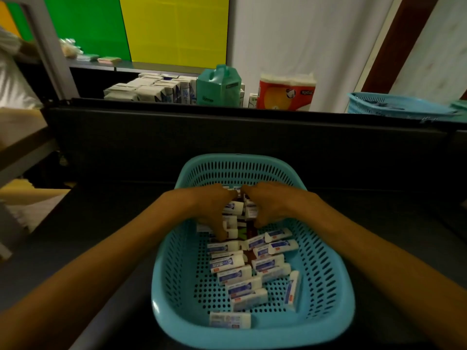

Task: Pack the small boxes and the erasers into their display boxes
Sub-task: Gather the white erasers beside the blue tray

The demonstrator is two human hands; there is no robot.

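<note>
- The dark table [106, 248] spreads under both arms and carries everything the fingers reach for.
- A pale blue perforated basket [326, 279] sits on it, its far rim just beyond the fingers and its near rim well back toward the person.
- Behind the table's raised back edge, well beyond the fingers, stand stacked white cartons [151, 90], a teal jug [218, 85] and a wrapped pack of paper rolls [285, 92]; a second blue basket [396, 103] is far off to the right.
- The left hand [213, 210] and right hand [267, 205] reach into the basket's far half, almost touching each other.
- Both sets of fingers are curled down around a cluster of erasers [235, 207]; how firm the hold is cannot be told.
- More loose erasers [236, 275], white with blue sleeves, lie on the basket floor nearer the person than the fingers.
</note>
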